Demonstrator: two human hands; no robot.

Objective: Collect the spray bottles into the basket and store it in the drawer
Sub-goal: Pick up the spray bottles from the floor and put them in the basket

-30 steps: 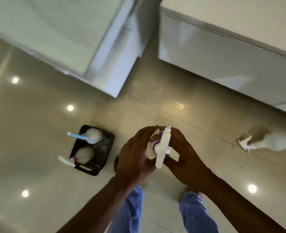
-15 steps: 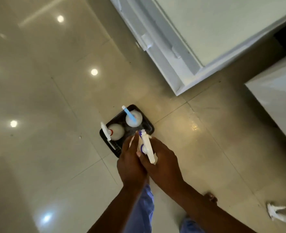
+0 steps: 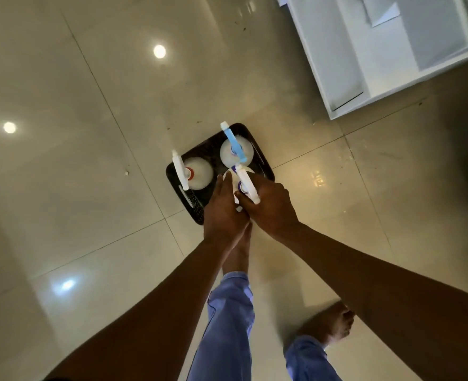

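A red-collared spray bottle [image 3: 197, 173] and a blue-triggered spray bottle [image 3: 236, 153] stand in the dark basket [image 3: 266, 171] on the tiled floor [image 3: 90, 188]. A second ago held above bare floor, the third spray bottle [image 3: 246, 183] now hangs over the basket's near-right corner, left hand [image 3: 223, 213] and right hand [image 3: 268, 207] both gripping it. Release looks imminent; the open white drawer [image 3: 345, 75] waits far right.

Basket [image 3: 266, 171] on floor [image 3: 90, 188], cabinet [image 3: 392, 64] behind-right
2 spray bottles [image 3: 200, 174] stand inside; both hands [image 3: 224, 213] hold a 3rd bottle [image 3: 245, 185] over its near-right corner
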